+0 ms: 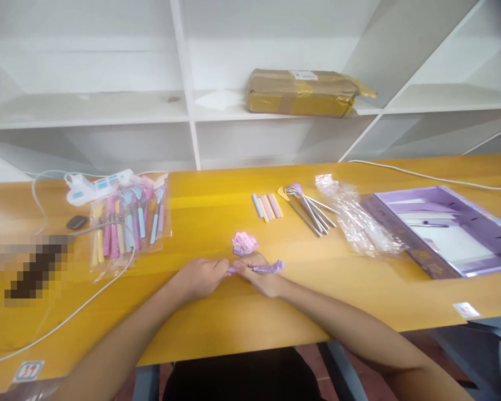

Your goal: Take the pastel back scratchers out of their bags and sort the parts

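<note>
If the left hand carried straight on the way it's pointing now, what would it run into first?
Most likely the right hand, just ahead of the left hand along the purple-headed tool they both grip. Their exact depth is hard to judge from this view.

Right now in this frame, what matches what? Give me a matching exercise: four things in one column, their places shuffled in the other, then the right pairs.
Things
1. Scratcher
2. Parcel
3. Cards
4. Rods

Places
A. On the table, just beyond the hands
B. Between the handles and the clear bag
C. Held by left hand and right hand
D. On the shelf

Pairs: 1-C, 2-D, 3-A, 4-B
</note>
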Demonstrator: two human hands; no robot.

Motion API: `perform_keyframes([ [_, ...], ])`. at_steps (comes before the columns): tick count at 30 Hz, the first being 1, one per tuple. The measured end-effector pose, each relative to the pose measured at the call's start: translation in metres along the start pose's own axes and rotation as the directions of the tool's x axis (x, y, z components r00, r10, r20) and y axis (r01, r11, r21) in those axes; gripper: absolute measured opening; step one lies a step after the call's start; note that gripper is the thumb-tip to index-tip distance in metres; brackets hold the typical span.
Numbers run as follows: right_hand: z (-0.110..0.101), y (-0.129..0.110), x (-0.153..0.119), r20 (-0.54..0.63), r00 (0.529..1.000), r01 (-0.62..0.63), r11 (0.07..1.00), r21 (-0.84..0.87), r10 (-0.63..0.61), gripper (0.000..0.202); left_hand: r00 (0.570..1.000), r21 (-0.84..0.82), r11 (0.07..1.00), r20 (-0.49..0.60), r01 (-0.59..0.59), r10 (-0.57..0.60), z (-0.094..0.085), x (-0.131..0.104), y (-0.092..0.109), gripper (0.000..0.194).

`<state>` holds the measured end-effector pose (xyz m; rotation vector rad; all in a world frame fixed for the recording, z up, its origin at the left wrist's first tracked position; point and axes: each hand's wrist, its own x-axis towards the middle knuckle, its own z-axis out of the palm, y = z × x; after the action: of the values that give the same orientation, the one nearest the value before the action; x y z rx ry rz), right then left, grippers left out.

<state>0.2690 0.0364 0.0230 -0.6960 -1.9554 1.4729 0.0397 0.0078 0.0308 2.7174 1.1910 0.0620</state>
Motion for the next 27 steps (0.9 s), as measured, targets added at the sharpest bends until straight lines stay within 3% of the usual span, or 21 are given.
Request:
perform_keyframes([
  [19, -0.021, -0.018, -0.003, 0.063, 0.988, 0.147, 0.978, -0.148, -0.139, 0.054, 0.999, -0.149, 0.988, -0.035, -0.044, 0.040, -0.009, 0.001, -0.002, 0.031],
  [27, 0.006, 0.007, -0.004, -0.027, 0.996, -0.087, 0.996, 0.019, 0.088, 0.061, 0.964, 0.007, 0.995, -0.248, -0.099, 0.098, 0.016, 0.004, 0.001, 0.027],
])
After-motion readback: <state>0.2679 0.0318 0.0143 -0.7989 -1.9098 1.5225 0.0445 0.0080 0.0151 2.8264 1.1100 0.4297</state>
